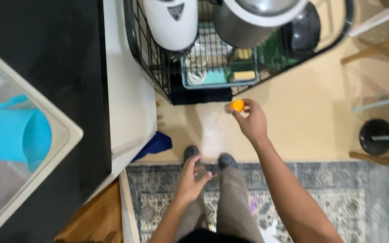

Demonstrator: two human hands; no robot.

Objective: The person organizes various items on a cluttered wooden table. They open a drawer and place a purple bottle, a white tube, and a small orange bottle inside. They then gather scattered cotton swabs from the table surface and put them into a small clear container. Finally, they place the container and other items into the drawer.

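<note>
Orange ball (pixel 237 105) sits pinched in the right hand's (pixel 251 122) fingertips, held out over the cream floor (pixel 302 121) just near of the black wire rack (pixel 158 76); left hand (pixel 192 177) hangs loosely open, empty; carrying seems underway, so a steady pinch matters.

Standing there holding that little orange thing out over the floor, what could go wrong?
1. The right hand pinches the small orange round thing only at its fingertips, over bare floor. If it slips, it may roll under the wire rack.
2. The left hand hangs open and holds nothing, so it looks badly placed to catch a drop.
3. The rug edge lies just behind the slippers; stepping back could catch it.
</note>
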